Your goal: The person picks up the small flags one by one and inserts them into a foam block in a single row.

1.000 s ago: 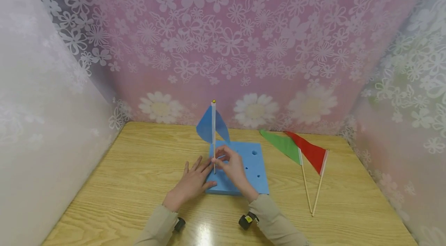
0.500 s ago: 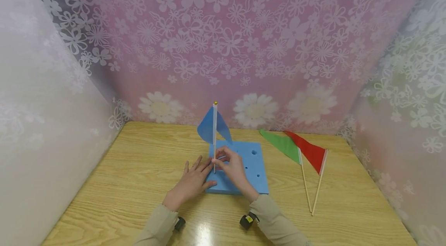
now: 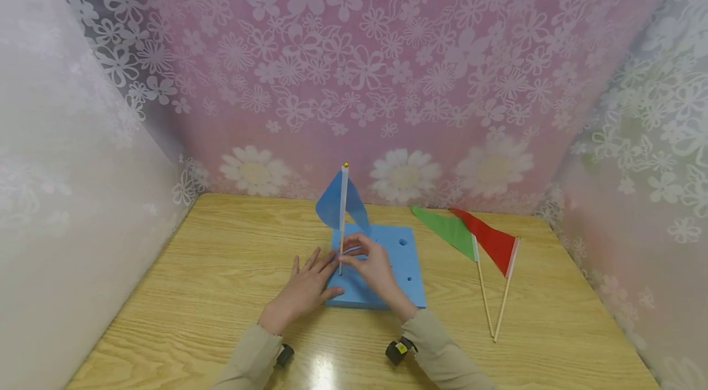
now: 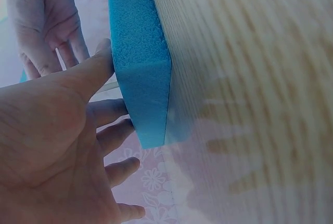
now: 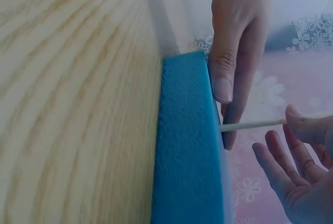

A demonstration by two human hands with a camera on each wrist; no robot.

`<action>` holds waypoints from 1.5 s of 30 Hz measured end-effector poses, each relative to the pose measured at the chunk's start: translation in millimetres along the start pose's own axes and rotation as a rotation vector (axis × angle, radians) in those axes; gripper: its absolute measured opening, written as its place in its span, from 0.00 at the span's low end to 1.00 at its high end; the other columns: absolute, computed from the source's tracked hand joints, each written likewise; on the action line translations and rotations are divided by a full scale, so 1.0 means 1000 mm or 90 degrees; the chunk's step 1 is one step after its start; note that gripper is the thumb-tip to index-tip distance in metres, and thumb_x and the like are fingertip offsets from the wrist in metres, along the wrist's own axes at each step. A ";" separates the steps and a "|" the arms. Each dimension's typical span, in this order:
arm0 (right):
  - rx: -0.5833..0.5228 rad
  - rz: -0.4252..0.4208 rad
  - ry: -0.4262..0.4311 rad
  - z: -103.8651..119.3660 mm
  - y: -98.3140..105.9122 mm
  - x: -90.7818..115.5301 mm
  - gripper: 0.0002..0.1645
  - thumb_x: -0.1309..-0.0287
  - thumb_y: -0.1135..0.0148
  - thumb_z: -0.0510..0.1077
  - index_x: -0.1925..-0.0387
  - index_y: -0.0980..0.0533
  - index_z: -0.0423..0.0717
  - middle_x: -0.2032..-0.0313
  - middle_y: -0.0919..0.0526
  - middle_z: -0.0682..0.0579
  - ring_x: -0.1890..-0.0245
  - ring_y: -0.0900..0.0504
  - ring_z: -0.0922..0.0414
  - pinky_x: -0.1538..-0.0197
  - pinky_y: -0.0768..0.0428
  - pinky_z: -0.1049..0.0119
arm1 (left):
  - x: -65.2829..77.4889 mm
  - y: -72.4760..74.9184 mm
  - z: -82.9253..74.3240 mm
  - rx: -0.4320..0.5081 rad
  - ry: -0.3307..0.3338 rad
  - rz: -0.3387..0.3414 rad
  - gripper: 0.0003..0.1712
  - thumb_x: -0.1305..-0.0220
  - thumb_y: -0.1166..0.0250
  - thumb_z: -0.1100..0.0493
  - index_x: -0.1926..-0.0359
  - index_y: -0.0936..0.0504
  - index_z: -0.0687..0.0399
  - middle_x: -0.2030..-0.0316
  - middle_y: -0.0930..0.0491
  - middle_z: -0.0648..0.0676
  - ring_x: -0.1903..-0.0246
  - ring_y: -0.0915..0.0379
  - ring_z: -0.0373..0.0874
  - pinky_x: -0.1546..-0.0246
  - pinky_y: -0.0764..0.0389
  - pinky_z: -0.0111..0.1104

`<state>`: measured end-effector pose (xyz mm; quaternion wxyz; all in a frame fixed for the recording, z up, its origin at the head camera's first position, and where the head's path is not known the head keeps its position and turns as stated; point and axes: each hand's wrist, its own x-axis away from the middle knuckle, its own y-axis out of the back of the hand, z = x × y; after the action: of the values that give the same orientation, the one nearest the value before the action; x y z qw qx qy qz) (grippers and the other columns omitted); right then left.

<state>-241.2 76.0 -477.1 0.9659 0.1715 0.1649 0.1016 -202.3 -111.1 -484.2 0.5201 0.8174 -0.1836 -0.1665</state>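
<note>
A blue foam block (image 3: 362,299) with several holes lies flat on the table. My right hand (image 3: 376,264) pinches the thin stick of a blue flag (image 3: 330,201) between thumb and fingers. The stick stands nearly upright, leaning slightly right at the top, and its lower end meets the block near the left edge. In the right wrist view the pale stick (image 5: 252,126) meets the block's top face; how deep it goes is hidden. My left hand (image 3: 304,288) rests with spread fingers on the block's left edge, thumb toward the front corner, close to the stick.
To the right, a green flag (image 3: 448,231) and a red flag (image 3: 492,242) lie on the wooden table (image 3: 221,310), overlapping at the cloth. A larger hole (image 3: 402,242) shows in the block's back right. Patterned curtains enclose the table at the back and sides.
The blue flag's top has tilted a little to the right, while the stick's lower end stays in place. My right hand has shifted slightly right and down; my left hand has stayed still.
</note>
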 end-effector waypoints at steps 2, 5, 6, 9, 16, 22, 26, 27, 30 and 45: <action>0.004 0.003 -0.008 0.001 0.004 0.002 0.17 0.42 0.28 0.34 0.50 0.19 0.42 0.56 0.14 0.45 0.56 0.13 0.46 0.56 0.14 0.63 | 0.001 0.000 0.000 -0.001 -0.001 0.001 0.38 0.27 0.39 0.45 0.24 0.36 0.57 0.24 0.41 0.59 0.24 0.56 0.67 0.34 0.55 0.74; 0.003 0.000 -0.031 0.002 0.013 0.006 0.18 0.41 0.29 0.33 0.49 0.19 0.44 0.55 0.13 0.45 0.55 0.13 0.46 0.55 0.14 0.61 | 0.002 0.000 0.000 0.000 -0.001 0.005 0.38 0.27 0.39 0.45 0.24 0.36 0.57 0.24 0.41 0.59 0.23 0.56 0.67 0.33 0.55 0.74; 0.004 -0.003 -0.033 0.001 0.016 0.008 0.18 0.40 0.29 0.33 0.48 0.19 0.43 0.55 0.13 0.45 0.55 0.13 0.46 0.54 0.14 0.61 | 0.003 0.000 0.000 -0.001 -0.001 0.007 0.38 0.26 0.39 0.45 0.24 0.37 0.57 0.23 0.41 0.59 0.23 0.56 0.67 0.33 0.55 0.73; -0.014 -0.021 -0.038 -0.001 0.028 0.011 0.18 0.39 0.30 0.32 0.47 0.20 0.39 0.54 0.13 0.43 0.54 0.14 0.45 0.53 0.14 0.60 | 0.005 0.000 0.001 0.000 -0.002 0.012 0.38 0.26 0.40 0.45 0.23 0.37 0.57 0.23 0.42 0.59 0.23 0.57 0.66 0.33 0.55 0.73; -0.071 -0.070 -0.054 -0.007 0.065 0.021 0.17 0.35 0.33 0.35 0.45 0.21 0.36 0.51 0.16 0.36 0.53 0.15 0.38 0.53 0.13 0.55 | 0.009 0.000 0.001 -0.004 -0.012 0.013 0.38 0.26 0.40 0.45 0.23 0.37 0.57 0.23 0.42 0.59 0.23 0.57 0.66 0.32 0.55 0.73; -0.085 -0.130 -0.049 -0.017 0.109 0.031 0.20 0.32 0.35 0.37 0.43 0.25 0.30 0.49 0.18 0.31 0.55 0.13 0.50 0.54 0.13 0.65 | 0.011 0.001 0.002 0.003 -0.025 0.007 0.38 0.27 0.39 0.46 0.24 0.36 0.59 0.24 0.41 0.60 0.24 0.55 0.67 0.33 0.55 0.74; -0.087 -0.168 -0.065 -0.020 0.140 0.042 0.20 0.30 0.37 0.37 0.42 0.26 0.29 0.50 0.18 0.34 0.59 0.13 0.62 0.55 0.14 0.68 | 0.012 0.001 0.003 0.003 -0.026 0.007 0.39 0.27 0.38 0.46 0.24 0.36 0.60 0.24 0.41 0.60 0.24 0.55 0.66 0.33 0.56 0.74; -0.085 -0.175 -0.071 -0.021 0.148 0.046 0.20 0.30 0.37 0.38 0.42 0.26 0.29 0.50 0.17 0.37 0.59 0.14 0.64 0.55 0.14 0.67 | 0.012 0.001 0.003 0.004 -0.026 0.007 0.39 0.27 0.39 0.46 0.24 0.36 0.60 0.24 0.41 0.60 0.24 0.55 0.66 0.33 0.56 0.74; -0.074 -0.197 -0.091 -0.024 0.168 0.057 0.20 0.30 0.37 0.39 0.42 0.25 0.32 0.54 0.15 0.49 0.61 0.14 0.66 0.56 0.13 0.66 | 0.013 0.002 0.002 0.006 -0.025 0.008 0.39 0.27 0.39 0.46 0.24 0.36 0.59 0.24 0.41 0.60 0.23 0.55 0.66 0.33 0.56 0.74; 0.023 -0.234 -0.221 -0.063 0.229 0.092 0.25 0.28 0.39 0.40 0.38 0.30 0.27 0.55 0.15 0.51 0.64 0.14 0.66 0.58 0.13 0.65 | 0.008 -0.002 0.002 0.000 -0.013 0.010 0.39 0.27 0.39 0.45 0.24 0.36 0.58 0.23 0.42 0.59 0.23 0.56 0.66 0.33 0.55 0.74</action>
<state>-210.0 328.7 -475.5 0.9789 0.1704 0.0270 -0.1098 -196.1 -116.1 -487.5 0.5191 0.8144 -0.1952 -0.1709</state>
